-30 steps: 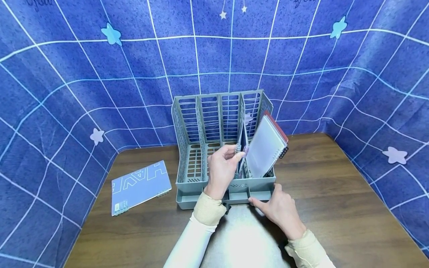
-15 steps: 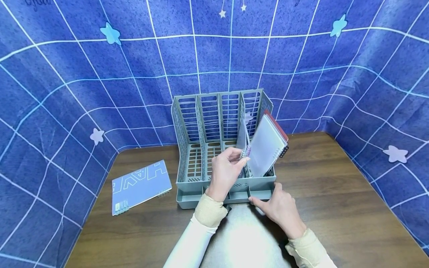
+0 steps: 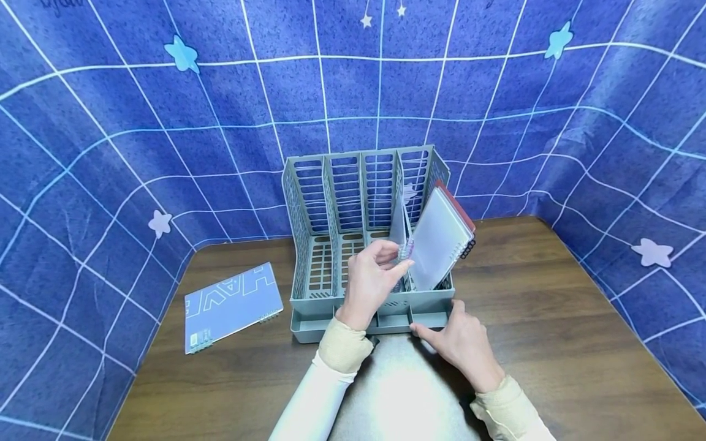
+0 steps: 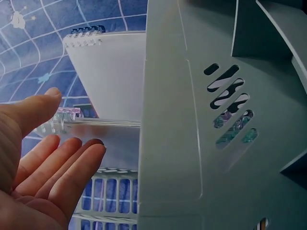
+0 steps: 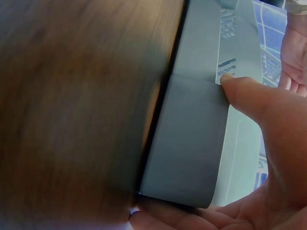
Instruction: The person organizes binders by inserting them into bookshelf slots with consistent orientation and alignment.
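Note:
A grey-green desk file organizer [image 3: 430, 300] with upright compartments and a low front tray stands on the table. My left hand [image 3: 366, 278] is at the third compartment, beside a spiral notebook [image 3: 398, 223] standing in it. In the left wrist view, the thumb lies above the notebook's spiral [image 4: 57, 125] and the loosely extended fingers below it, spread apart. My right hand [image 3: 463, 346] grips the organizer's front right corner. In the right wrist view its thumb rests on the tray's rim [image 5: 218, 120] while the fingers curl under the corner.
Spiral notebooks, one pale [image 3: 438, 236] and one red [image 3: 456, 208], lean out of the rightmost compartment. A blue spiral notebook [image 3: 234, 306] lies flat on the wooden table [image 3: 551, 331] at left. A blue grid-patterned cloth [image 3: 353, 92] hangs behind.
My left hand has moved slightly right with the notebook, which now leans against the right divider. The fingers have since loosened from its spiral. My right hand has stayed on the organizer's corner.

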The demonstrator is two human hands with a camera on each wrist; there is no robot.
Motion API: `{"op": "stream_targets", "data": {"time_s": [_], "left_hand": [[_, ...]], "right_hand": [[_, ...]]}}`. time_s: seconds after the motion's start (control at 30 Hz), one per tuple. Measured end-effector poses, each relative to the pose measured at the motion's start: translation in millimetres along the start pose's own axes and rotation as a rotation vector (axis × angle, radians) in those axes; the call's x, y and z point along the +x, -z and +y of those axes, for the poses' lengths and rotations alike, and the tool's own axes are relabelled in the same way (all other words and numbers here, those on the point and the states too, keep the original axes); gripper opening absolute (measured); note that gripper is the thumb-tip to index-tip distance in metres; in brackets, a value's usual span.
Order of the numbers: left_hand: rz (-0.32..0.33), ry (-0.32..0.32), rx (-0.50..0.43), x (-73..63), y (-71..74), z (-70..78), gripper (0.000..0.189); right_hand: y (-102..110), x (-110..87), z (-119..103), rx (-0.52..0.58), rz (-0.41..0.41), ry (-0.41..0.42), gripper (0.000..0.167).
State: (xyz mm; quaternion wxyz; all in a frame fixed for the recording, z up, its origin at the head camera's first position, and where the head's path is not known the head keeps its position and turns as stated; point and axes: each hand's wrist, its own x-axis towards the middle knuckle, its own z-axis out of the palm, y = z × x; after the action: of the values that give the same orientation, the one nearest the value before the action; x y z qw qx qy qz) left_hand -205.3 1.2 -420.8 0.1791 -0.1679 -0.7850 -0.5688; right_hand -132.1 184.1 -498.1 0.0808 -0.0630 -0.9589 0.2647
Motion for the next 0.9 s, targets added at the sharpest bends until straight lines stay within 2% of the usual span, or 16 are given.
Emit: {"op": "stream_targets", "data": {"time_s": [0.27,0.37,0.5,0.67,0.9], "left_hand": [[-0.018,0.011,0.031,-0.8,2.3,1.8,0.035],[-0.046,0.009,0.050,-0.3,6.7,6.2,0.041],[-0.075,-0.046,0.069,1.4,17.3,15.3,0.050],[-0.070,-0.141,0.094,3.4,30.7,26.0,0.055],[-0.116,-0.187,0.138,-0.3,45.4,34.7,0.065]], "right_hand": [[1.1,-0.2,-0.4,-0.011,-0.012,0.000,0.107],[2.0,-0.2,-0.8,-0.012,-0.013,0.004,0.107],[2.4,0.7,-1.0,-0.011,-0.003,0.012,0.106],[1.5,1.6,-0.4,-0.016,0.011,0.022,0.105],[0.0,0.6,-0.3,-0.009,-0.003,0.020,0.107]]}}
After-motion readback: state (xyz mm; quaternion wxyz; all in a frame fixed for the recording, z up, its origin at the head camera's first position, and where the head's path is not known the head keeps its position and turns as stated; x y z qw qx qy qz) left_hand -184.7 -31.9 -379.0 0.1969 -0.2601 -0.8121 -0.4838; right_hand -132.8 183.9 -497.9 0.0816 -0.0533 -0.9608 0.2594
